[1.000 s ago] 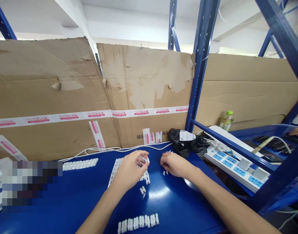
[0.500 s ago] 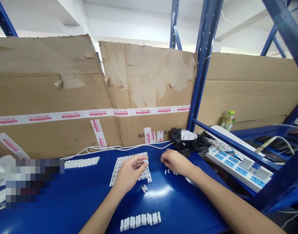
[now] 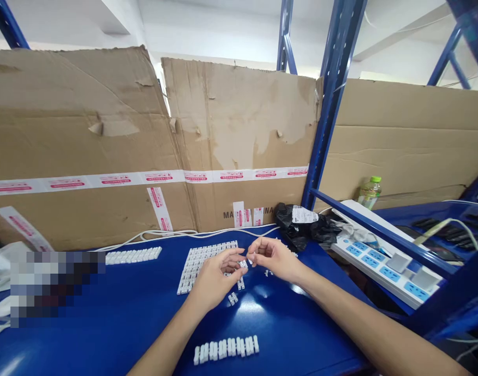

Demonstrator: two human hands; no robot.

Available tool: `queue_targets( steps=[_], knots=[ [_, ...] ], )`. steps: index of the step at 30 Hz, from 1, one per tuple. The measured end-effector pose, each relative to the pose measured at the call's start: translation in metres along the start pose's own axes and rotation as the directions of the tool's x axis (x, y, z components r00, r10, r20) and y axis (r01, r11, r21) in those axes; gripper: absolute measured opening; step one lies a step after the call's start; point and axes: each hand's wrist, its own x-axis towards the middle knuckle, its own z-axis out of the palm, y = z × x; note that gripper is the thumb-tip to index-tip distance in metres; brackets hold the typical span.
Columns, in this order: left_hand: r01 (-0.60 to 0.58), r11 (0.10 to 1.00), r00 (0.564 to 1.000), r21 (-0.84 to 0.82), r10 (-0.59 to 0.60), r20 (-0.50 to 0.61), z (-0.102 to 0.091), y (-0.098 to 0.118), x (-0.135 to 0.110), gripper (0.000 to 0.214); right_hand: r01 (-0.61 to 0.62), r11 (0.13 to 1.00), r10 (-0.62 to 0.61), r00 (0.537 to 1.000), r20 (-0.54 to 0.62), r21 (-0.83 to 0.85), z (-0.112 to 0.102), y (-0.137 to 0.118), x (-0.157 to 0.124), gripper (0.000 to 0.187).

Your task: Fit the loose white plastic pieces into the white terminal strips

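My left hand (image 3: 217,277) pinches a small white plastic piece (image 3: 243,265) between thumb and fingers. Close by on the right, my right hand (image 3: 276,259) holds a tiny white part (image 3: 250,260) in its fingertips, up against that piece; whether the two touch I cannot tell. Behind my left hand a block of white plastic pieces (image 3: 195,261) lies in rows on the blue table (image 3: 145,308), partly covered by the hand. One loose white piece (image 3: 233,298) lies in front of the block. Tiny white parts (image 3: 269,272) are scattered under my right hand.
A row of white pieces (image 3: 226,349) lies near the front, another row (image 3: 133,255) at the back left. A black plastic bag (image 3: 294,230), a power strip (image 3: 380,263) and a blue rack post (image 3: 327,115) stand right. Cardboard (image 3: 239,120) walls the back.
My right hand has moved left from the scattered tiny parts to my left hand, with a tiny white part in its fingertips. My left hand has shifted slightly right.
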Motion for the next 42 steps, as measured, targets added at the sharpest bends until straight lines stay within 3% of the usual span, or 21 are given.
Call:
queue_targets(
  steps=[10, 21, 27, 31, 35, 42],
  knots=[
    [-0.014, 0.998, 1.000, -0.062, 0.014, -0.004, 0.001, 0.001, -0.001, 0.046, -0.004, 0.996, 0.001, 1.000, 0.026, 0.086, 0.006, 0.003, -0.001, 0.033],
    [-0.020, 0.993, 1.000, -0.119, 0.019, -0.004, 0.004, 0.002, -0.001, 0.040, 0.001, 0.998, 0.000, 1.000, -0.012, 0.070, 0.009, 0.003, 0.000, 0.035],
    [0.053, 0.976, 0.998, -0.211, -0.057, -0.014, 0.004, 0.007, -0.001, 0.046, 0.063, 0.998, -0.062, 0.995, -0.075, 0.017, 0.008, 0.005, 0.001, 0.029],
    [0.097, 0.980, 0.992, -0.174, -0.109, -0.061, 0.001, 0.007, 0.000, 0.038, 0.102, 0.994, -0.105, 0.985, -0.137, -0.029, 0.001, 0.002, 0.001, 0.026],
    [0.116, 0.984, 0.985, -0.134, -0.131, -0.109, -0.001, 0.007, 0.001, 0.036, 0.159, 0.985, -0.166, 0.980, -0.111, -0.068, -0.002, -0.003, -0.001, 0.026],
    [0.103, 0.979, 0.991, -0.177, -0.116, -0.069, 0.001, 0.009, 0.000, 0.039, 0.273, 0.910, -0.306, 0.950, -0.060, -0.310, 0.005, -0.005, -0.006, 0.009]
  ],
)
